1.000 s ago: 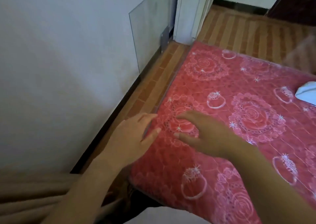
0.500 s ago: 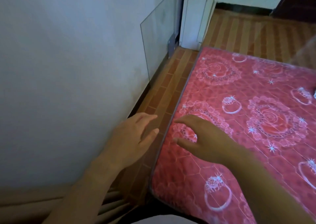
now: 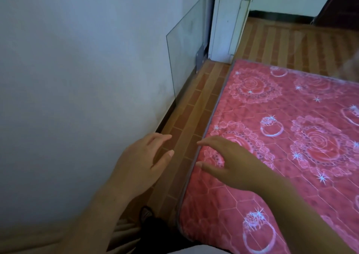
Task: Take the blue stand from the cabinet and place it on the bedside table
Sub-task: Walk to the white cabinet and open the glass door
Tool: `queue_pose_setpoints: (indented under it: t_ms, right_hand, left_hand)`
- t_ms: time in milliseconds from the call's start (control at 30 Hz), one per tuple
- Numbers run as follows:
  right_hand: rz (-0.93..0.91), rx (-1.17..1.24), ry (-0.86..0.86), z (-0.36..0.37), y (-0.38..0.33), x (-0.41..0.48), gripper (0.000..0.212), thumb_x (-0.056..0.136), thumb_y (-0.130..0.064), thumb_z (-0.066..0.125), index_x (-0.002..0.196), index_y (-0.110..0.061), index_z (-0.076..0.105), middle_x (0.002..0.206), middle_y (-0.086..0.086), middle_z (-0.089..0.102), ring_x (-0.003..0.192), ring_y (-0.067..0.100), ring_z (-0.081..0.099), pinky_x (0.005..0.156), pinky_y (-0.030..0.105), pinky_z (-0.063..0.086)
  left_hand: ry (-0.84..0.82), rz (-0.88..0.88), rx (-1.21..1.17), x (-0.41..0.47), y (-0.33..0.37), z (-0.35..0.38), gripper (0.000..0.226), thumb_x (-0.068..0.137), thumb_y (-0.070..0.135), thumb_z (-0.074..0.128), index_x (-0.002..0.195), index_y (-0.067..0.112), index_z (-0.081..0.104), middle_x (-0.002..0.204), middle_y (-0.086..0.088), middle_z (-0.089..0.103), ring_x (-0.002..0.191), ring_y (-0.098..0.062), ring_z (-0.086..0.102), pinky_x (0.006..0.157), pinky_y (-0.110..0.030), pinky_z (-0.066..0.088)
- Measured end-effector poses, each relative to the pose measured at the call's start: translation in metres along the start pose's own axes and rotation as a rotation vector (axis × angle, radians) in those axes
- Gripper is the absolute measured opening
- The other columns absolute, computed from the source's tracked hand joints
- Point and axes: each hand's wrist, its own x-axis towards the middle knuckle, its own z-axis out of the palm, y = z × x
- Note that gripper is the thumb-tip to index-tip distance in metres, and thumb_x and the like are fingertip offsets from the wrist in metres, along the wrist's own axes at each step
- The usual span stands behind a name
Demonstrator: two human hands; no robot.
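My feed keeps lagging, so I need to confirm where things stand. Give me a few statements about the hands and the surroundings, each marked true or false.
1. Both hands are empty. True: the left hand and the right hand hold nothing, fingers spread.
2. The blue stand is in view. False: no stand, cabinet or bedside table shows.
3. The right hand is over the red mattress. True, near its left edge.
4. A glass pane leans against the wall. True.
5. The left hand rests on the mattress. False: it is over the floor strip beside the wall.
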Motion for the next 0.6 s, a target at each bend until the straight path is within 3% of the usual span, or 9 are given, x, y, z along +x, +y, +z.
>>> queue_pose_setpoints:
  t_ms: [167, 333, 600]
  right_hand:
    - [0.052, -0.013, 0.062, 0.009, -0.015, 0.053, 0.054, 0.083, -0.053, 0.054, 0.13, -0.027, 0.046, 0.132, -0.011, 0.049, 0.117, 0.004, 0.046, 0.094, 0.017, 0.033]
    - [0.107, 0.026, 0.106, 0.033, -0.048, 0.128, 0.052, 0.082, -0.051, 0.056, 0.127, -0.026, 0.049, 0.13, -0.009, 0.051, 0.117, 0.005, 0.046, 0.096, 0.017, 0.033]
    - [0.176, 0.089, 0.067, 0.062, -0.09, 0.232, 0.055, 0.081, -0.056, 0.053, 0.129, -0.031, 0.045, 0.132, -0.009, 0.051, 0.113, 0.011, 0.052, 0.098, 0.035, 0.043]
  left_hand:
    - [-0.037, 0.057, -0.028, 0.042, -0.04, -0.022, 0.058, 0.084, 0.061, 0.024, 0.133, 0.034, 0.039, 0.134, 0.012, 0.046, 0.119, -0.005, 0.045, 0.099, -0.032, 0.041]
    - [-0.088, 0.069, 0.013, 0.082, -0.105, -0.065, 0.06, 0.083, 0.058, 0.024, 0.135, 0.033, 0.037, 0.139, 0.01, 0.044, 0.124, -0.008, 0.043, 0.103, -0.03, 0.037]
    - [-0.145, 0.033, 0.033, 0.119, -0.204, -0.115, 0.061, 0.08, 0.061, 0.024, 0.135, 0.037, 0.036, 0.142, 0.012, 0.041, 0.127, -0.007, 0.04, 0.104, -0.026, 0.032]
